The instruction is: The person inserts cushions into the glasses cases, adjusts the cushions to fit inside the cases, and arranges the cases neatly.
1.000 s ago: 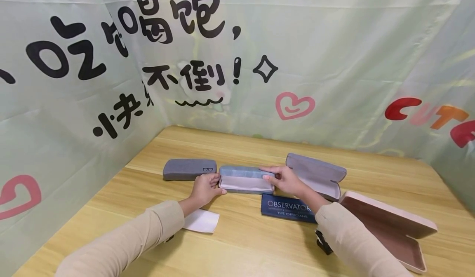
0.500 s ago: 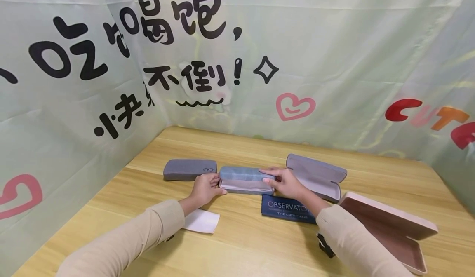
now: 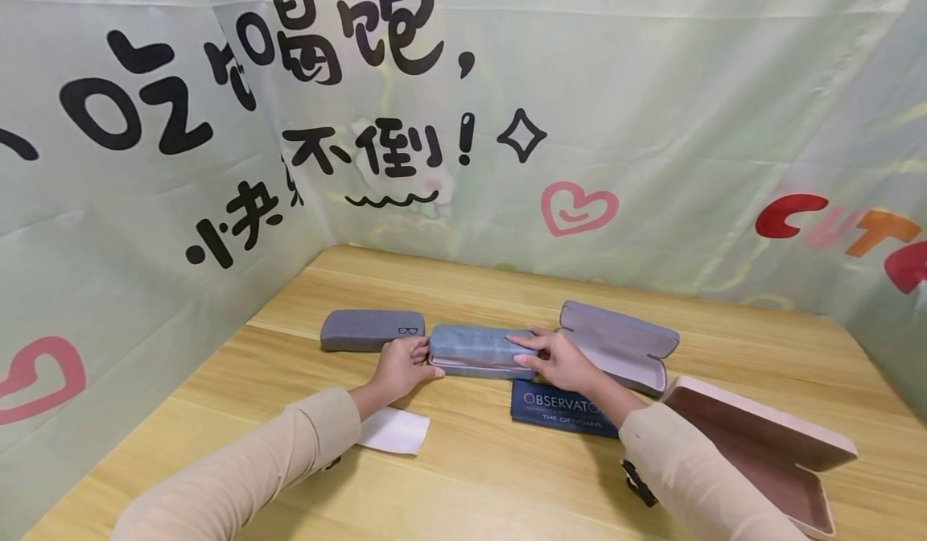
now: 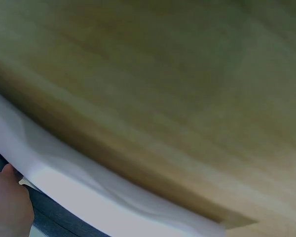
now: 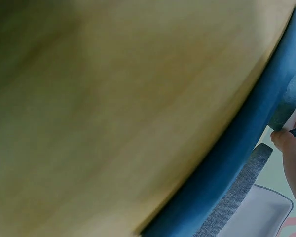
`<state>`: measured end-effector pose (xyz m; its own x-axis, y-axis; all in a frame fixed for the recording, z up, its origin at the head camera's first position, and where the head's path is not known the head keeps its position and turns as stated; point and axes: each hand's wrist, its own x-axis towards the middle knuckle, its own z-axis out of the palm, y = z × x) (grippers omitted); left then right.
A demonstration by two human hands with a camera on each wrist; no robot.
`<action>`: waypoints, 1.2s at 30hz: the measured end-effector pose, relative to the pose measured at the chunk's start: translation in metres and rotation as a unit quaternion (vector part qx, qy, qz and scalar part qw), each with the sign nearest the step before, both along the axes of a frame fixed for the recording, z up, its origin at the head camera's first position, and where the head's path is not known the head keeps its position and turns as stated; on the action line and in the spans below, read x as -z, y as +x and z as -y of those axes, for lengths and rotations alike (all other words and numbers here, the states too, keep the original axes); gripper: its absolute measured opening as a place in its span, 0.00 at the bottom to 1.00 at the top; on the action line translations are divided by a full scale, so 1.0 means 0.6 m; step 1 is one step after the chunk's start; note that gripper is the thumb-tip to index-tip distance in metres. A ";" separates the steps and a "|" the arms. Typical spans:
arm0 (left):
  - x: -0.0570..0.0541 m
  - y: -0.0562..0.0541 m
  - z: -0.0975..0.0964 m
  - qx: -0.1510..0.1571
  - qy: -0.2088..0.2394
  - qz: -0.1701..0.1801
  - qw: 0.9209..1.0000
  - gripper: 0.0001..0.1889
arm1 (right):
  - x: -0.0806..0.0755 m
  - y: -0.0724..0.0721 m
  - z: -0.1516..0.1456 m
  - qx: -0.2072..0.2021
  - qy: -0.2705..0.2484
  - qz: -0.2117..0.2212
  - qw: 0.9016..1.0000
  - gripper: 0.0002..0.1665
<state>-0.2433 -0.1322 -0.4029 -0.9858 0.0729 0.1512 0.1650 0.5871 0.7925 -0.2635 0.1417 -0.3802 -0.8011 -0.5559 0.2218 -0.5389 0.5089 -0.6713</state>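
Blue eyeglass case [image 3: 471,344] near the middle of the bench [image 3: 471,485], lid tipped almost down onto the base, with only a narrow strip of pale lining visible along the near side. At its left end, left hand [image 3: 397,368] curled round the corner, thumb toward the near edge. At its right end, right hand [image 3: 568,361] clamped on the lid, fingers on top and thumb against the near edge.

Just left of it, closed grey eyeglass case [image 3: 365,328] with a small black spectacles outline on the near face. Just to the right, partly behind the right hand, open grey-lavender case [image 3: 615,348] with paler lining. On the near side, dark blue lens cloth [image 3: 554,406] lettered "THE OPTICIANS", partly under the right forearm. Farther right and nearer, open pink case [image 3: 753,444] with brownish lining, partly covered by the right beige sleeve [image 3: 713,472]. Near left, white sheet [image 3: 394,431] partly under the left forearm. Along the far and left sides, pale curtain [image 3: 652,106] with black Chinese characters, pink hearts and, at right, coloured letters.
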 end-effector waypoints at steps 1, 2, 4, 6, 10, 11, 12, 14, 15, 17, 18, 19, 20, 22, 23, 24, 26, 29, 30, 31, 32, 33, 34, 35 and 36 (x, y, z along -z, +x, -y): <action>0.000 -0.001 0.000 -0.001 0.000 0.001 1.000 0.32 | 0.001 0.000 -0.001 0.001 0.002 0.000 1.000 0.23; 0.001 -0.002 0.000 -0.002 -0.002 0.002 1.000 0.32 | 0.001 -0.001 -0.001 0.002 0.005 0.000 1.000 0.24; 0.001 -0.003 -0.001 -0.004 -0.004 0.005 1.000 0.32 | 0.002 -0.001 -0.002 0.005 0.010 0.001 1.000 0.24; 0.000 -0.003 -0.001 -0.005 -0.003 0.005 1.000 0.32 | 0.002 0.000 -0.002 0.007 0.015 0.003 1.000 0.25; -0.002 -0.004 -0.003 -0.004 0.004 0.007 1.000 0.32 | -0.002 0.002 -0.002 0.014 0.026 0.011 1.000 0.25; -0.002 -0.004 -0.003 -0.003 0.006 0.007 1.000 0.32 | -0.003 0.002 -0.002 0.015 0.028 0.013 0.999 0.26; -0.002 -0.005 -0.003 -0.003 0.008 0.007 1.000 0.32 | -0.004 0.002 -0.002 0.017 0.031 0.015 0.999 0.26; -0.003 -0.005 -0.003 -0.002 0.011 0.007 1.000 0.32 | -0.005 0.002 -0.002 0.019 0.036 0.016 0.999 0.26; -0.003 -0.004 -0.003 -0.001 0.012 0.007 1.000 0.32 | -0.006 0.003 -0.001 0.020 0.038 0.017 0.999 0.26; -0.003 -0.004 -0.003 -0.001 0.016 0.010 1.000 0.31 | -0.008 0.003 0.000 0.021 0.043 0.016 0.999 0.26; -0.004 -0.004 -0.003 -0.001 0.018 0.011 1.000 0.31 | -0.008 0.003 0.001 0.025 0.046 0.013 0.999 0.26; -0.004 -0.004 -0.003 0.000 0.019 0.012 1.000 0.32 | -0.008 0.004 0.001 0.029 0.049 0.008 0.998 0.26; -0.004 -0.004 -0.002 0.001 0.020 0.013 1.000 0.32 | -0.008 0.004 0.002 0.031 0.053 0.003 0.998 0.26; -0.003 -0.004 -0.001 0.004 0.020 0.014 1.000 0.32 | -0.006 0.006 0.003 0.037 0.056 0.002 0.998 0.26; -0.004 -0.004 -0.001 0.006 0.020 0.015 1.000 0.32 | -0.005 0.007 0.004 0.040 0.058 -0.002 0.997 0.26; -0.004 -0.003 0.000 0.007 0.017 0.017 1.000 0.32 | -0.003 0.007 0.005 0.042 0.059 0.000 0.997 0.26; -0.005 -0.003 0.002 0.008 0.013 0.021 1.000 0.33 | -0.002 0.009 0.007 0.040 0.059 0.001 0.997 0.26; -0.008 -0.001 0.005 0.009 0.009 0.027 1.000 0.33 | 0.000 0.011 0.011 0.040 0.058 0.006 0.998 0.25; -0.009 -0.001 0.005 0.010 0.008 0.027 1.000 0.32 | 0.000 0.012 0.012 0.041 0.056 0.012 0.997 0.25; -0.010 0.000 0.005 0.011 0.008 0.027 1.000 0.32 | 0.000 0.013 0.012 0.043 0.058 0.012 0.997 0.25; -0.012 0.000 0.005 0.014 0.007 0.026 1.000 0.32 | -0.001 0.014 0.013 0.044 0.057 0.016 0.997 0.25; -0.013 0.000 0.005 0.018 0.004 0.023 1.000 0.31 | -0.001 0.014 0.013 0.046 0.058 0.017 0.997 0.25; -0.014 0.000 0.005 0.021 0.003 0.021 1.000 0.30 | -0.001 0.015 0.013 0.051 0.061 0.015 0.997 0.25; -0.014 0.000 0.005 0.024 0.000 0.018 1.000 0.29 | -0.001 0.017 0.013 0.055 0.062 0.015 0.996 0.25; -0.016 0.000 0.004 0.025 -0.002 0.016 1.000 0.29 | -0.002 0.018 0.013 0.057 0.064 0.010 0.996 0.25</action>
<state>-0.2431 -0.1345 -0.3935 -0.9851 0.1237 0.1192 0.1693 0.5822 0.7952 -0.2529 0.1341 -0.3792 -0.8648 -0.4830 0.1373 -0.4589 0.6491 -0.6067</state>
